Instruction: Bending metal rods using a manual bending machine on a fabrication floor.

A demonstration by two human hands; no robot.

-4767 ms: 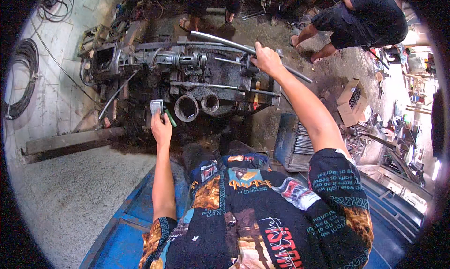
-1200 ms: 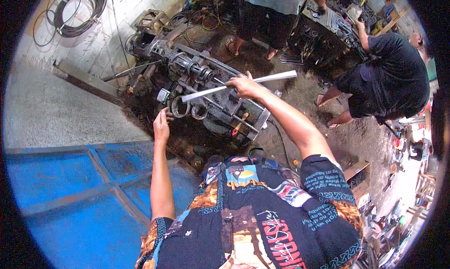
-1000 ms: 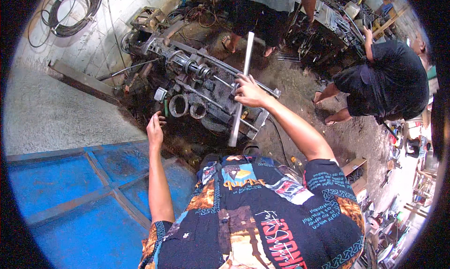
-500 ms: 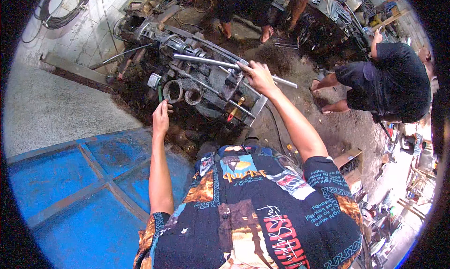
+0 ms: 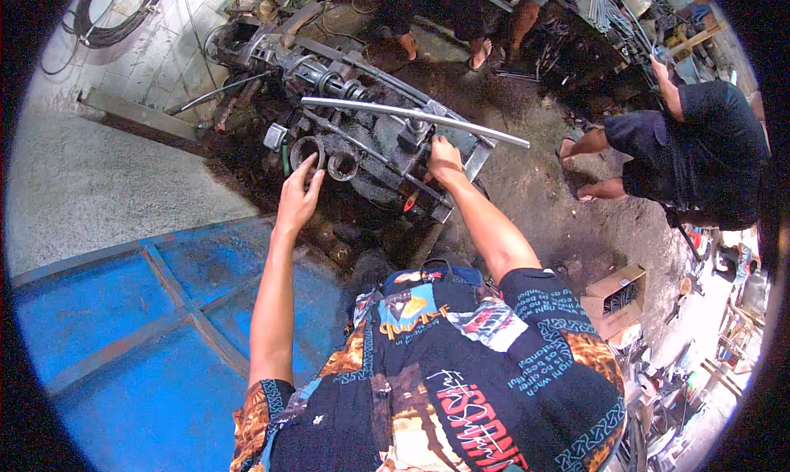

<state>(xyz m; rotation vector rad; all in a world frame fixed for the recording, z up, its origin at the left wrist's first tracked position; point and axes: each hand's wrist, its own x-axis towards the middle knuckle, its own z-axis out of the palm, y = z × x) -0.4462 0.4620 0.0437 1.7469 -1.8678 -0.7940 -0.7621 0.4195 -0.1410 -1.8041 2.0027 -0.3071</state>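
Note:
A dark, greasy lathe-like machine (image 5: pixel 374 176) lies ahead of me, with a large metal ring (image 5: pixel 304 148) and a smaller ring (image 5: pixel 342 167) on its near side. My left hand (image 5: pixel 298 194) has its fingers stretched apart at the large ring's near rim, seemingly touching it. Across the machine lies a long bright metal bar (image 5: pixel 362 106), resting over a metal block (image 5: pixel 414 132). Just below the bar, beside that block, is my right hand (image 5: pixel 445 158); its fingertips are hidden. A red-tipped tool (image 5: pixel 410 202) lies near my right wrist, partly covered.
A person in dark clothes (image 5: pixel 699 151) bends at the right; another person's legs (image 5: pixel 477 40) stand beyond the machine. A blue panel (image 5: pixel 123 357) spreads at the lower left. An open cardboard box (image 5: pixel 605 295) sits at the right. Coiled cable (image 5: pixel 115 27) lies at the upper left.
My right hand has left the bar and moved down beside the block, now partly covering the red-tipped tool. My left hand has shifted up and right onto the large ring's rim, fingers spread.

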